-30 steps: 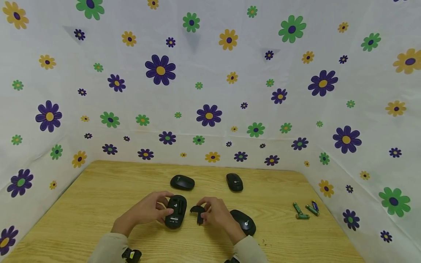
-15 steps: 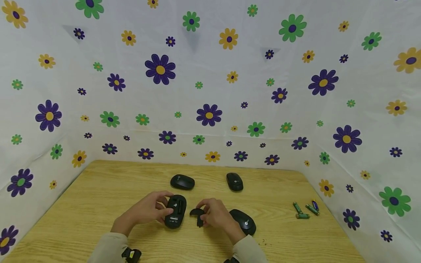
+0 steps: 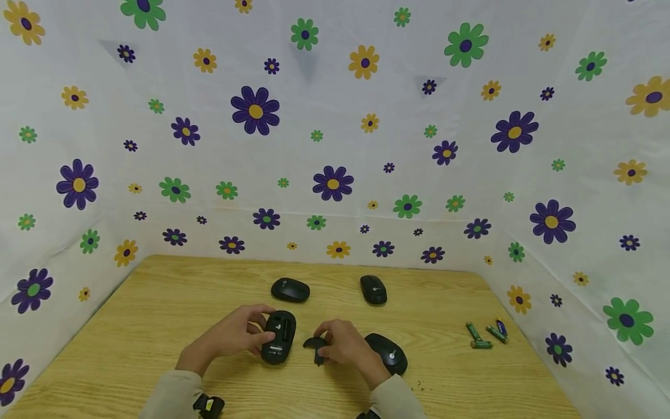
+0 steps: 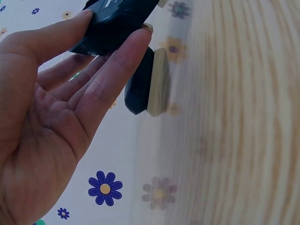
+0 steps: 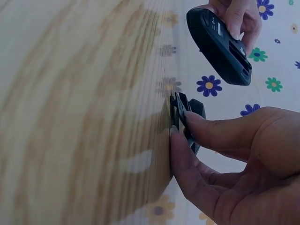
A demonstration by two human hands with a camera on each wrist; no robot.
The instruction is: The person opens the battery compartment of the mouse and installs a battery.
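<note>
My left hand (image 3: 235, 333) grips a black computer mouse (image 3: 279, 343) between thumb and fingers. Its underside faces up, showing an uncovered battery compartment. In the left wrist view the mouse (image 4: 117, 26) is partly cut off at the top. To its right, my right hand (image 3: 342, 346) pinches a black T-shaped battery cover (image 3: 316, 343), apart from the mouse. The right wrist view has thumb and forefinger on the cover (image 5: 180, 110), low by the tabletop; whether it touches the wood I cannot tell. Another black mouse (image 3: 388, 354) lies just beside my right hand, top side up.
Two more black mice, a left one (image 3: 290, 290) and a right one (image 3: 374, 290), lie farther back on the wooden table (image 3: 183, 285). Several AA-size batteries (image 3: 481, 345) lie at the right. A few dark crumbs (image 3: 420, 386) are near my right sleeve. Flower-printed sheets (image 3: 335, 145) surround the table.
My right hand and the battery cover have sunk slightly toward the table's front edge. The held mouse has shifted a touch to the left; the other things stay put.
</note>
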